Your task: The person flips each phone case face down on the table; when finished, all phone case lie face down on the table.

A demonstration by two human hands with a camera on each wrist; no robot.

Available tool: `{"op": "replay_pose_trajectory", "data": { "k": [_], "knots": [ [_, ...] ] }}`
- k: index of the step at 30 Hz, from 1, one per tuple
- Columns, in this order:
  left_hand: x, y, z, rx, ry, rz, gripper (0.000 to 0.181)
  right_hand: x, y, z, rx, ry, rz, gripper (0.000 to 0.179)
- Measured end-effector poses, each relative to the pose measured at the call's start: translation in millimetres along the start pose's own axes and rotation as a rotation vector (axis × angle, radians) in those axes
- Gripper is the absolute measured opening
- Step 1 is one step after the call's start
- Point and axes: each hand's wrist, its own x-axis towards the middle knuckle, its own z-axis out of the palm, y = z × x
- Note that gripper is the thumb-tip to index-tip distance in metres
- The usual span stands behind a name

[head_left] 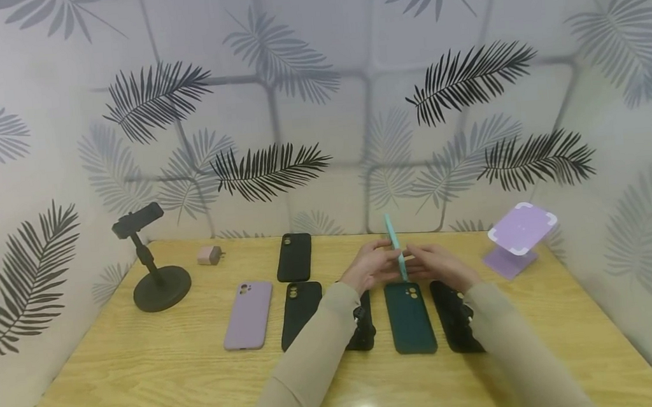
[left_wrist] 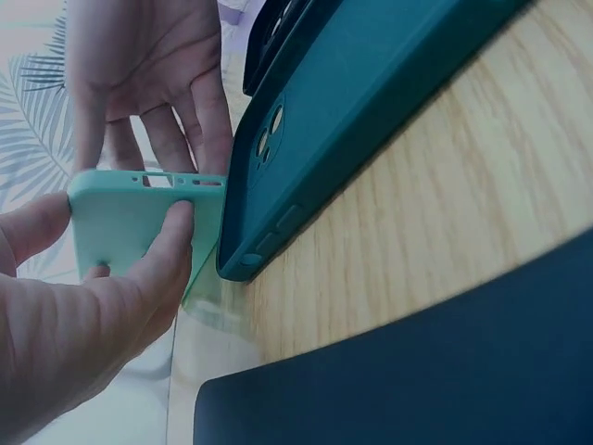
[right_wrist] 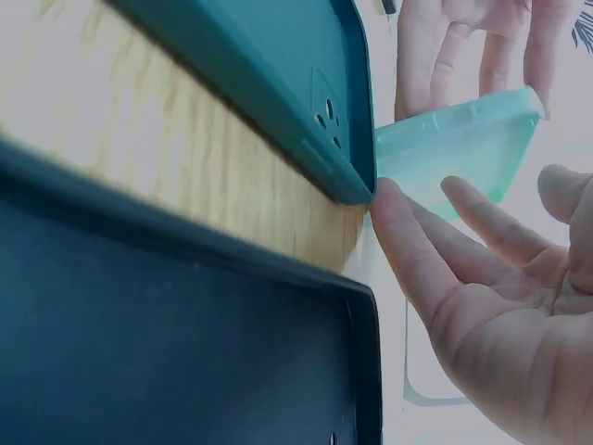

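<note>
A mint-green phone case stands on edge between both hands, just behind a dark green phone case that lies on the table. With thumb and fingers my left hand grips the mint case by its edges, as the left wrist view shows. My right hand has its fingers stretched out at the mint case's other side, its thumb clear of it in the right wrist view. One right fingertip is by the dark green case's corner. Below the forearms lie black phone cases, partly covered by the sleeves.
A lilac phone case and black cases lie left of the hands. Farther left stand a black phone stand and a pink charger plug. A purple stand is at the right. A leaf-patterned wall closes the back.
</note>
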Motion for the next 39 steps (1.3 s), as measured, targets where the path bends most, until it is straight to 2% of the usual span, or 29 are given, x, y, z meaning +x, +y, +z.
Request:
{"op": "replay_pose_trajectory", "data": {
  "k": [6, 10, 13, 20, 30, 39],
  "knots": [
    [-0.8, -2.4, -1.8, 0.084, -0.02, 0.009, 0.056, 4.5, -1.9, 3.9, 0.024, 0.009, 0.022, 0.067],
    [-1.5, -2.8, -3.4, 0.12, -0.034, 0.0, 0.055, 6.3, -1.0, 3.4, 0.035, 0.016, 0.009, 0.063],
    [-1.4, -2.8, -4.5, 0.141, -0.026, -0.018, 0.055, 6.9, -0.1, 1.5, 0.041, 0.056, 0.003, 0.059],
    [0.1, -4.6, -8.8, 0.132, 0.001, -0.034, 0.053, 6.6, 0.5, -1.5, 0.035, 0.136, -0.019, 0.055],
    [3.8, -5.2, -11.3, 0.127, 0.041, -0.046, 0.049, -0.6, 3.2, -7.2, 0.006, 0.274, 0.033, 0.054],
    [-0.5, -3.9, -13.0, 0.138, 0.032, -0.05, 0.049, -6.6, 10.3, -14.9, -0.094, 0.29, 0.041, 0.047]
  ]
}}
